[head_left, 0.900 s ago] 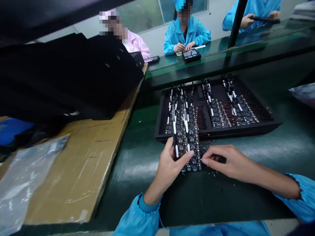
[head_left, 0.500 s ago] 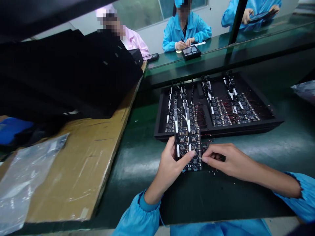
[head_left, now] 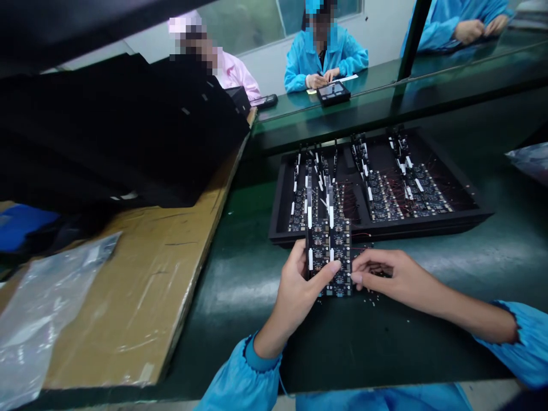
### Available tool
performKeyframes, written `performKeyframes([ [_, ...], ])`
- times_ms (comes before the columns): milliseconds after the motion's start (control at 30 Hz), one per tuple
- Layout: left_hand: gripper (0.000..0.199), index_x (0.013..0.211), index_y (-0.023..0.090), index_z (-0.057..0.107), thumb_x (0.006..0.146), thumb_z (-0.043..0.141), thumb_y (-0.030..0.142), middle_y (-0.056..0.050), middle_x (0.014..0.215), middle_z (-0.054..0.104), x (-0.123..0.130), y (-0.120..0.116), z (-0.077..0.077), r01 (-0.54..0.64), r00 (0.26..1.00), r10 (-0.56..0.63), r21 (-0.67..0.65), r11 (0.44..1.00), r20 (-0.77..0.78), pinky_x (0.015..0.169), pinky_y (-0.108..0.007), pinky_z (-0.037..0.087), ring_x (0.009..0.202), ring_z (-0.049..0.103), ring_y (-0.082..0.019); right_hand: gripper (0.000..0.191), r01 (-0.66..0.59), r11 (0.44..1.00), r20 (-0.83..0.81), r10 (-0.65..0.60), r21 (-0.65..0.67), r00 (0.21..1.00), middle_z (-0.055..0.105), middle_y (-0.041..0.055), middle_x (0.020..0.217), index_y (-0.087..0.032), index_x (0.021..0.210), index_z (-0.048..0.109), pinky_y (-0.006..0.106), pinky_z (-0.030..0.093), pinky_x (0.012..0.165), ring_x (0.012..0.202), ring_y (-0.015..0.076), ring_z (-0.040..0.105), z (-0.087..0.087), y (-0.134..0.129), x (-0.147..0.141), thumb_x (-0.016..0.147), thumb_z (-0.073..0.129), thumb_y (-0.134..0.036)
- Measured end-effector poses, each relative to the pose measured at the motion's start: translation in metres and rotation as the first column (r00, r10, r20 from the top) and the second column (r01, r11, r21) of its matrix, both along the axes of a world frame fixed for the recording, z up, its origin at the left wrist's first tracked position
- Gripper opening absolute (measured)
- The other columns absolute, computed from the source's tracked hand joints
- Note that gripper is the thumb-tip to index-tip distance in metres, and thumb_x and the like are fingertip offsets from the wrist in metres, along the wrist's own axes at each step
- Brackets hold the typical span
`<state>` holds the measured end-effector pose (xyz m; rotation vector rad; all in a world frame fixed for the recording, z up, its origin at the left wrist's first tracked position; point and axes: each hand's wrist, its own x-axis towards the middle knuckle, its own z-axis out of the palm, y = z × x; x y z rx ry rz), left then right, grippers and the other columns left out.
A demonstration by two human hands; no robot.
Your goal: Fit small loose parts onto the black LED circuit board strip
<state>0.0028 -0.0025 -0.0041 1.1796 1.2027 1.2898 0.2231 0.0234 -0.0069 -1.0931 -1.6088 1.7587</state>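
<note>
My left hand point(head_left: 302, 285) is closed round the left and lower part of a black circuit board panel point(head_left: 340, 242), its thumb lying across the front. White strips on dark upright pieces stick up from this panel. At the panel's lower right edge, my right hand point(head_left: 379, 271) pinches with thumb and forefinger; whatever is between the fingertips is too small to make out. Thin dark red wires run near these fingers. Just beyond the panel stands a black tray point(head_left: 428, 224) holding several similar boards with white strips and red wires.
Small white bits point(head_left: 371, 301) lie on the green table point(head_left: 240, 274) near my right hand. To the left are a cardboard sheet point(head_left: 171, 274), a clear plastic bag point(head_left: 55, 308) and a large black stack point(head_left: 107, 131). Across the bench, a person point(head_left: 323, 57) works beside a black device point(head_left: 334, 93).
My hands and the panel stay nearly in place, with the right fingers still at its edge. At the far right, another person's hands have lowered and the dark device they held no longer shows.
</note>
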Motion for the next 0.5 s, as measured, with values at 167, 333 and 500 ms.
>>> performKeyframes([
  [167,0.054,0.124,0.030,0.061,0.077,0.083,0.016,-0.008,0.112,0.076,0.0008,-0.0017,0.0027,0.083,0.996,-0.083,-0.035,0.996,0.020,0.083,-0.045,0.062,0.099,0.073,-0.036,0.012,0.056,0.998,-0.066,-0.057,-0.019,0.996,0.081,-0.0011,0.084,-0.023,0.090,0.083,0.031,0.058,0.081,0.083,0.0203,0.077,-0.0016,0.0004,0.0002,0.084,0.091,-0.031],
  [333,0.065,0.130,0.031,0.055,0.074,0.084,0.014,-0.008,0.114,0.075,-0.0004,-0.0019,0.0003,0.124,0.992,-0.120,-0.082,0.989,0.047,0.086,-0.046,0.059,0.102,0.073,-0.037,0.011,0.052,0.999,-0.056,-0.051,0.010,0.997,0.083,-0.0005,0.085,-0.024,0.090,0.084,0.031,0.060,0.082,0.084,0.0211,0.078,-0.0016,0.0008,0.0013,0.086,0.089,-0.032],
  [500,0.067,0.131,0.030,0.054,0.074,0.084,0.013,-0.009,0.115,0.076,-0.0001,-0.0001,-0.0004,0.138,0.987,-0.131,-0.081,0.987,0.094,0.088,-0.049,0.060,0.103,0.073,-0.038,0.011,0.038,0.997,-0.012,-0.037,0.062,0.999,0.084,0.0003,0.085,-0.024,0.090,0.085,0.032,0.061,0.083,0.086,0.0220,0.078,0.0000,0.0008,0.0016,0.089,0.086,-0.035],
])
